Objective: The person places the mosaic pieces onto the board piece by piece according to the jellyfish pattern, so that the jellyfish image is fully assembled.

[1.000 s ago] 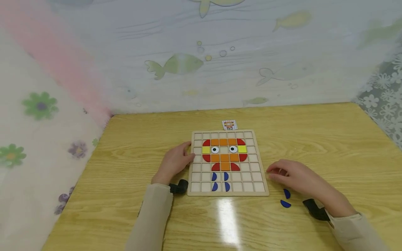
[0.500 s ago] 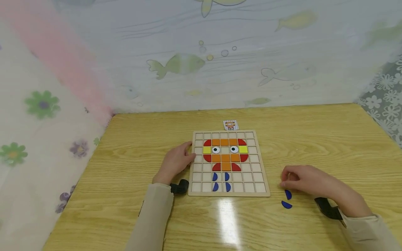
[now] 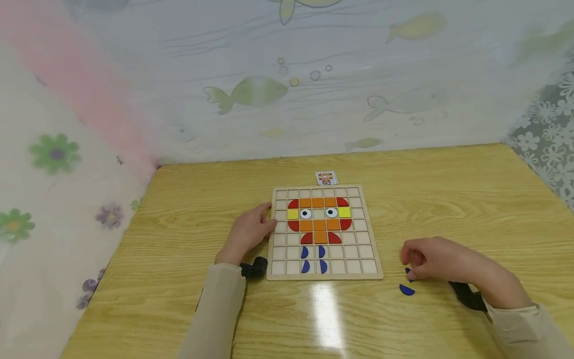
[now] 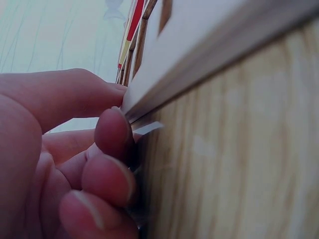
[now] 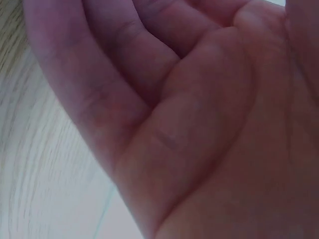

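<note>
A square wooden grid board (image 3: 325, 276) lies flat on the table. Its cells hold orange squares (image 3: 317, 202), red quarter-rounds (image 3: 334, 238), yellow squares (image 3: 344, 212), two eye discs (image 3: 305, 214) and several blue half-rounds (image 3: 322, 267). My left hand (image 3: 248, 230) grips the board's left edge; in the left wrist view its thumb (image 4: 75, 94) and index finger meet at the rim. Right of the board, my right hand (image 3: 441, 259) touches a blue half-round piece (image 3: 407, 270) with its thumb, partly covering it. Another blue half-round piece (image 3: 407, 290) lies just nearer.
A small printed pattern card (image 3: 326, 178) lies against the board's far edge. The wooden table (image 3: 202, 192) meets a painted wall (image 3: 314, 119) behind. Black wrist cameras (image 3: 254, 268) sit on both wrists. The right wrist view is mostly palm (image 5: 199, 124).
My right hand has moved right, away from the board, and its thumb has come down over the farther loose blue piece. My left hand stays at the board's edge.
</note>
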`<state>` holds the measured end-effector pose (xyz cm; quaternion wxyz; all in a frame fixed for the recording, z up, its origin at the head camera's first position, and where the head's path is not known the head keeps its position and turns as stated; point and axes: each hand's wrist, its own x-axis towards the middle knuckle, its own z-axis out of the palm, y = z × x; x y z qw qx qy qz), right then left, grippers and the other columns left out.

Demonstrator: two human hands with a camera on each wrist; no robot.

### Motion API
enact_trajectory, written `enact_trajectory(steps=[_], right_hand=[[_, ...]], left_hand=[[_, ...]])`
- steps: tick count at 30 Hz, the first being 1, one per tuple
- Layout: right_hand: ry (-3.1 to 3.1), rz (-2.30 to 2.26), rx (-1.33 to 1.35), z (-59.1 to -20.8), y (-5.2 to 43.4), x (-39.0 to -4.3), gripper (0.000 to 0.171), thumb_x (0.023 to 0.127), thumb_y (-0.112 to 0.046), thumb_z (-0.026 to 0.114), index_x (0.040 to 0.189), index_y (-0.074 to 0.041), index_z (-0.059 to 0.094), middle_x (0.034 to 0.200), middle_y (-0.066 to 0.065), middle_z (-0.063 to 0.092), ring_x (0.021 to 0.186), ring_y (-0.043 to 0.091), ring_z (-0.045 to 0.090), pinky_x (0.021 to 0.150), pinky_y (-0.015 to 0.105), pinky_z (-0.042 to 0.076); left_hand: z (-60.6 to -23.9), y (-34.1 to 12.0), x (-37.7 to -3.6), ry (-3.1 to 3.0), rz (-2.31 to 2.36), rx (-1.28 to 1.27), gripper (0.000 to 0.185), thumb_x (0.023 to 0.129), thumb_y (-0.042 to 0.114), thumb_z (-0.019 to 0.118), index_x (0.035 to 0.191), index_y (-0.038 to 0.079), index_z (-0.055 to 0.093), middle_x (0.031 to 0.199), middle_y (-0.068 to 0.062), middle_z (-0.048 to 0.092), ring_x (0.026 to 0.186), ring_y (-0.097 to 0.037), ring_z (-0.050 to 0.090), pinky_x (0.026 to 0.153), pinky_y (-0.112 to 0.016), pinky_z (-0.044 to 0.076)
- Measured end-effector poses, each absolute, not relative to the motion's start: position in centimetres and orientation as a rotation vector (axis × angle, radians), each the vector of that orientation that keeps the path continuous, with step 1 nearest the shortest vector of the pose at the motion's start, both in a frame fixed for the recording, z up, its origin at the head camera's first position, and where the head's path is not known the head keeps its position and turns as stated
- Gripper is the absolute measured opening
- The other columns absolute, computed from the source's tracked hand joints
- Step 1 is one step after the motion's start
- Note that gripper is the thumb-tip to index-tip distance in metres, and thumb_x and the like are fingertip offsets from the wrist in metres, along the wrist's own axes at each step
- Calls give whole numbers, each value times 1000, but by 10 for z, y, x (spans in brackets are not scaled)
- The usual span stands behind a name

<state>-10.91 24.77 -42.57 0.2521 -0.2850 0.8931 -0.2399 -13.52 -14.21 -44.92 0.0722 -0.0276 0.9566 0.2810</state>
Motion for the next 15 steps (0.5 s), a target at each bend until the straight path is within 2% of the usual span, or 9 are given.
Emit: enact_trajectory(steps=[10, 15], right_hand=[[2543, -623, -838, -425, 235, -107, 11, 79, -19, 67, 87, -19, 60, 73, -12, 52, 65, 3, 46, 59, 24, 40], [2652, -575, -883, -427, 230, -106, 15, 77, -9, 65, 88, -18, 62, 81, -10, 51, 69, 4, 46, 62, 26, 41]], left_hand=[[-448, -142, -135, 2875, 841, -96, 55, 86, 34, 54, 136, 19, 38, 69, 1, 54, 56, -15, 48, 52, -29, 37], [-450, -141, -136, 2865, 847, -100, 55, 86, 35, 54, 136, 19, 38, 70, 1, 54, 55, -15, 48, 50, -29, 37]])
